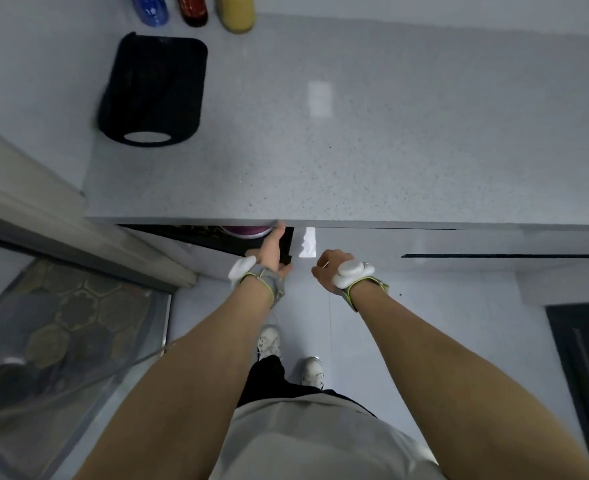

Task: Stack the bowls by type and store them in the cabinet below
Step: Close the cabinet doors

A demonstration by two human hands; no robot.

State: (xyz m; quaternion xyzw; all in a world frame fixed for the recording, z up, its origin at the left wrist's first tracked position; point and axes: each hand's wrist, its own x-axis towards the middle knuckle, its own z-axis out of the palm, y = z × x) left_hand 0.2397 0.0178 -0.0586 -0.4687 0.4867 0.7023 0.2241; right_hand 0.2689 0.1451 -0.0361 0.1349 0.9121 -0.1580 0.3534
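A pink-purple bowl (248, 231) shows just below the grey countertop's front edge (321, 221), inside the dark open cabinet (199, 235). Only its near rim is visible; the rest lies hidden under the counter. My left hand (270, 249) reaches into the cabinet with straight fingers, and its fingertips meet the bowl's right side at the counter edge. My right hand (324, 270) hangs in front of the shut white cabinet front (355, 244). Its fingers are curled, and I see nothing in them.
On the counter at the back left stands a black container (152, 91), with blue (151, 10), red (193, 10) and yellow (236, 12) bottles behind it. A glass panel (61, 341) runs along the floor at my left. My feet (312, 370) stand on white floor.
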